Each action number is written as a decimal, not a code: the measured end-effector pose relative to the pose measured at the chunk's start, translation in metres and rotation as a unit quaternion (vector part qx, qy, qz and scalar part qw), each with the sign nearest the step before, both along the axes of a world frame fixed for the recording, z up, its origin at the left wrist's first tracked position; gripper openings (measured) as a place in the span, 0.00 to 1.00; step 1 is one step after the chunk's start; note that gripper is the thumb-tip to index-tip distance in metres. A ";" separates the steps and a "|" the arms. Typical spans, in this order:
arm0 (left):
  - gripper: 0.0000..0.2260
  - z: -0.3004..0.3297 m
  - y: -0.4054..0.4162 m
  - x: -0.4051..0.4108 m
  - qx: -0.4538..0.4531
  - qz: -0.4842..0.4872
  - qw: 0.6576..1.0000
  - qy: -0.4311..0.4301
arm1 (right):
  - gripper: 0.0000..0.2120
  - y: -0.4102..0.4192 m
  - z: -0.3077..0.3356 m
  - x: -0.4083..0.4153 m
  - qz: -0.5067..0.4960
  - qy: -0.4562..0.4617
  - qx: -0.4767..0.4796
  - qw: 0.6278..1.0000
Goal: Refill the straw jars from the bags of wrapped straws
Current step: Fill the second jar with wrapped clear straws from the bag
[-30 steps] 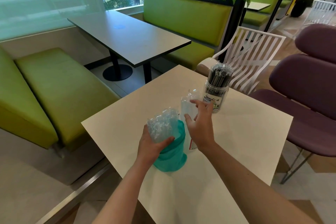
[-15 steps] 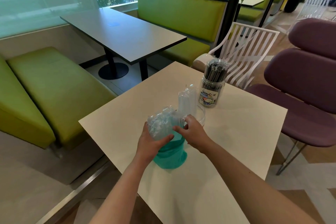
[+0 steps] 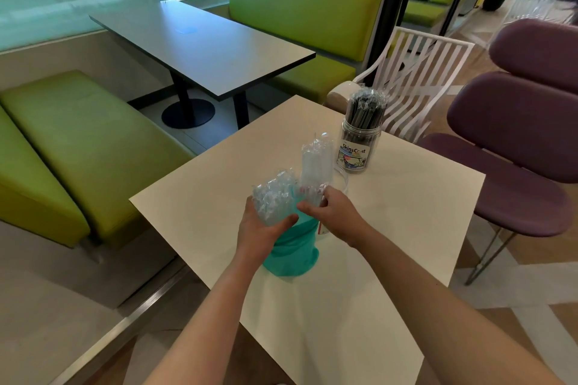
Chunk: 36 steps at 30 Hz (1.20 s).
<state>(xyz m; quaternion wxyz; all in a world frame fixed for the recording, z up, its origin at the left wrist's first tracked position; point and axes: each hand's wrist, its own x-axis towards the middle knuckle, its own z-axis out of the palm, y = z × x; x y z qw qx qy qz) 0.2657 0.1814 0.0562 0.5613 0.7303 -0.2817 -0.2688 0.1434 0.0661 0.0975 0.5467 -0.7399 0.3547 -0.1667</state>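
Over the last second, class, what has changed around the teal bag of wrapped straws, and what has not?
The right hand came away from the upright clear straws in the near jar, moving back and left to the teal bag, where it now pinches wrapped straws at the opening. The left hand kept gripping the bag's bunched straws. The jar of dark straws stayed put.

2 bare forearms visible, no sleeves, left hand (image 3: 261, 228) and right hand (image 3: 336, 216) both ungloved, no rings, watch, bracelets or markings seen on wrists or fingers, nails short, rest of body out of frame.
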 end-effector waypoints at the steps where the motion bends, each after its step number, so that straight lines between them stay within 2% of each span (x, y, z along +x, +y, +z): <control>1: 0.34 0.000 0.000 -0.001 0.001 -0.001 1.000 -0.003 | 0.15 0.001 0.000 0.000 0.003 0.005 -0.001 1.000; 3: 0.35 0.000 -0.001 -0.002 0.006 -0.001 1.000 -0.007 | 0.19 0.002 -0.003 0.001 0.004 -0.004 0.003 1.000; 7: 0.35 -0.001 -0.002 -0.001 0.005 0.007 1.000 -0.004 | 0.12 0.001 -0.002 0.000 -0.022 -0.027 -0.004 0.999; 11: 0.36 0.000 -0.007 0.000 0.021 0.014 0.999 -0.030 | 0.19 -0.006 0.019 0.001 -0.033 -0.041 -0.050 0.997; 16: 0.39 0.004 -0.016 0.002 0.032 0.022 0.998 -0.057 | 0.19 -0.021 0.056 0.006 -0.056 -0.062 -0.090 0.992; 21: 0.40 -0.001 -0.016 0.005 0.038 0.020 0.998 -0.041 | 0.09 -0.035 0.098 0.004 -0.085 -0.129 -0.108 0.982; 26: 0.40 -0.003 -0.015 0.008 0.033 0.016 0.999 -0.032 | 0.18 -0.049 0.123 0.000 -0.128 -0.179 -0.145 0.965; 28: 0.40 -0.004 -0.015 0.007 0.032 0.015 0.999 -0.035 | 0.18 -0.051 0.121 0.001 -0.136 -0.171 -0.156 0.963; 36: 0.36 -0.007 -0.017 0.006 0.029 0.017 0.999 -0.033 | 0.24 -0.061 0.068 0.010 -0.127 -0.040 -0.156 0.979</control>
